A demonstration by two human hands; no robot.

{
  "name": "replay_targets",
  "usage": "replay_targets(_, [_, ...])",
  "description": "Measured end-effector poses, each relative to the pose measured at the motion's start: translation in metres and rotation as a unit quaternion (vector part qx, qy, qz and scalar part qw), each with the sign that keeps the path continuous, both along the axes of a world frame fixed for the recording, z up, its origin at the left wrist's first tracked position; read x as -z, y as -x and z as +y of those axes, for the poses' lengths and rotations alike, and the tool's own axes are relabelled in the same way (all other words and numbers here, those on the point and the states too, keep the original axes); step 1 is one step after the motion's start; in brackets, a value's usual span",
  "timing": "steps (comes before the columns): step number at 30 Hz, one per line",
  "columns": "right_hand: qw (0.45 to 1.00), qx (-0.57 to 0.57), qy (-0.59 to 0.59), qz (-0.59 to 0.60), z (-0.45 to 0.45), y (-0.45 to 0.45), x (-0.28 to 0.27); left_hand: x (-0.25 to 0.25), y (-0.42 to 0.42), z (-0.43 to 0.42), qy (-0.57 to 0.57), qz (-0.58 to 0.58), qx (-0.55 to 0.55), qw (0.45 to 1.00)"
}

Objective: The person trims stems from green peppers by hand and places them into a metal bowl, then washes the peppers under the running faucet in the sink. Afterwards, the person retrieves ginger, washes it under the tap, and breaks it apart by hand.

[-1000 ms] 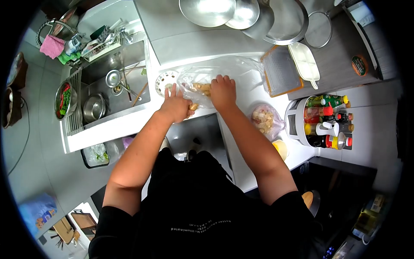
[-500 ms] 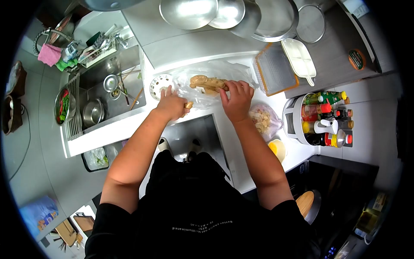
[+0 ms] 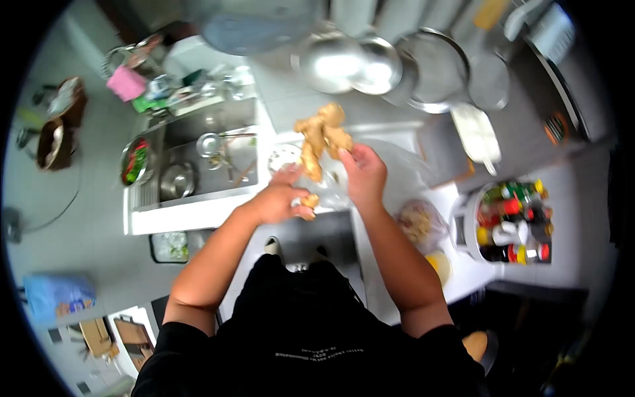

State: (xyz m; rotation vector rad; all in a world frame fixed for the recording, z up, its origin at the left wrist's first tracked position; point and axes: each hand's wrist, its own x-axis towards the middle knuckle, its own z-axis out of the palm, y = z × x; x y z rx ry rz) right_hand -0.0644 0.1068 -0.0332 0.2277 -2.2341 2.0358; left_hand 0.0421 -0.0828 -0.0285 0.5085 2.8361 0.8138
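Note:
A large knobbly ginger root (image 3: 320, 137) is raised above the counter, pinched at its right side by my right hand (image 3: 365, 173). My left hand (image 3: 276, 200) is closed on a small ginger piece (image 3: 309, 201), its fingertips close to the big root's lower end. Below and behind the root lies a clear plastic bag (image 3: 395, 165), partly hidden by my right hand. A white patterned dish (image 3: 283, 156) stands just beyond my left hand.
On the left is the sink (image 3: 198, 149) with a metal bowl (image 3: 177, 180). To the right are a bagged food bundle (image 3: 418, 223), a yellow-and-white bowl (image 3: 439, 267) and a bottle rack (image 3: 468, 225). Metal pans (image 3: 331, 63) hang or stand at the back.
My right hand has lifted the large ginger root out of the plastic bag and up toward the camera. My left hand still holds the small piece. The view has shifted.

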Motion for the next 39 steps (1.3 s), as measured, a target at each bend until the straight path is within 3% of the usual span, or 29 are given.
replay_targets(5, [0.985,-0.152,-0.011,-0.079,-0.043,-0.009,-0.022,-0.045,-0.045,-0.044,-0.192,-0.152,-0.106,0.964])
replay_targets(10, [0.958,-0.264,-0.037,-0.109,-0.105,-0.026,-0.054,-0.052,-0.087,-0.126,-0.21,-0.051,-0.285,0.934])
replay_targets(18, [0.918,-0.384,-0.007,-0.097,-0.245,-0.049,-0.073,-0.076,-0.172,-0.225,-0.171,0.106,-0.514,0.834])
replay_targets(26, [0.917,-0.394,-0.062,-0.008,-0.395,-0.066,-0.118,-0.109,-0.225,-0.327,-0.151,0.245,-0.519,0.805])
replay_targets(32, [0.927,-0.363,-0.075,0.048,-0.464,-0.043,-0.151,-0.16,-0.224,-0.372,-0.105,0.254,-0.479,0.833])
replay_targets(36, [0.925,-0.345,-0.111,0.116,-0.506,-0.018,-0.2,-0.203,-0.209,-0.391,-0.002,0.285,-0.452,0.845])
replay_targets(39, [0.906,-0.33,-0.169,0.204,-0.533,-0.02,-0.277,-0.237,-0.195,-0.4,0.087,0.299,-0.444,0.84])
